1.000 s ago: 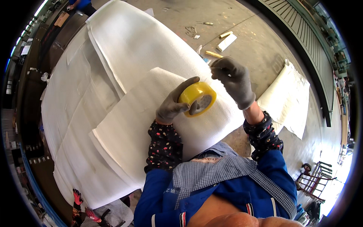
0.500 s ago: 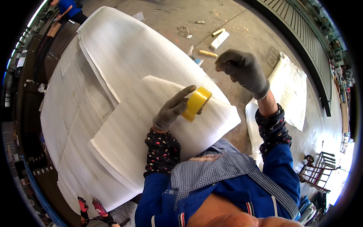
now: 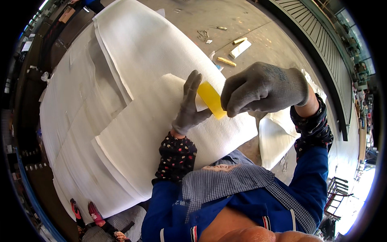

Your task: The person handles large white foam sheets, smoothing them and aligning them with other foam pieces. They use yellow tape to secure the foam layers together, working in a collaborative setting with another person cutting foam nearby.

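My left hand, in a grey glove, holds a roll of yellow tape between thumb and fingers, with the fingers pointing up along its left side. From the right, my gloved right hand meets the roll, its fingers pinched together at the right edge of the tape. What exactly lies between those fingertips is hidden. Beneath both hands spreads a large white sheet, textured and wrapped over a broad bulky load. A loose flap of it lies under my left forearm.
A co-worker's red-and-black gloved hands rest at the sheet's lower left edge. Another person stands at the far left. On the floor lie a screwdriver-like tool, a white block and yellowish strips. A slatted dark metal frame stands at right.
My right hand has come down and left to the tape, growing larger in view. My left hand has turned slightly, with the roll tilting. The co-worker's hands have shifted slightly.
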